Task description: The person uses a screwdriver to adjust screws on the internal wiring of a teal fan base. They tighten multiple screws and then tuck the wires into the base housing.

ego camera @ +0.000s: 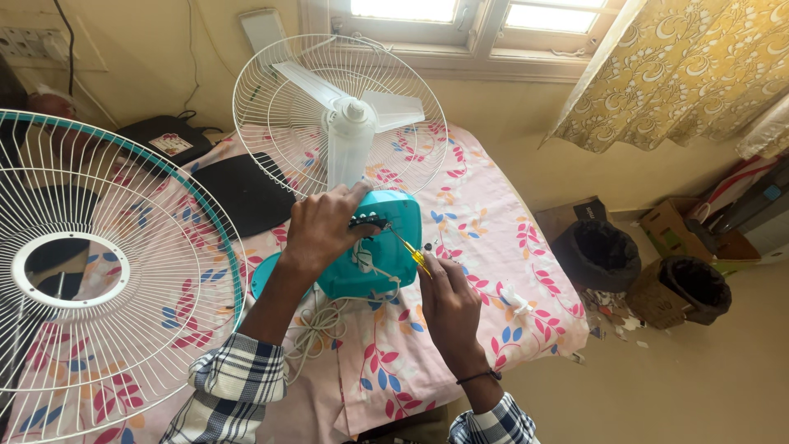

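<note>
At the far left a loose grille (99,271) with a teal rim leans over the flowered sheet (485,238), its wires filling the near left corner. Behind it, far left, a black box (164,136) sits by the wall, and a dark pad (242,193) lies just right of that. The left hand (325,226) comes up from a plaid sleeve (234,382) and closes over the top of the teal motor housing (382,247), fingers wrapped around its far edge. The housing sits near the middle of the bed, touching the white rear guard (337,111) and blades (353,103) that stand upright just beyond it. A white cord (316,325) coils on the sheet below the housing. The right hand (448,308) is closed around a yellow-handled screwdriver (411,251), whose tip meets the right side of the housing. A small white scrap (514,298) lies just right of that hand. On the floor at the right stand two dark bins (596,255), with boxes (670,222) farther right under a patterned curtain (674,70).
</note>
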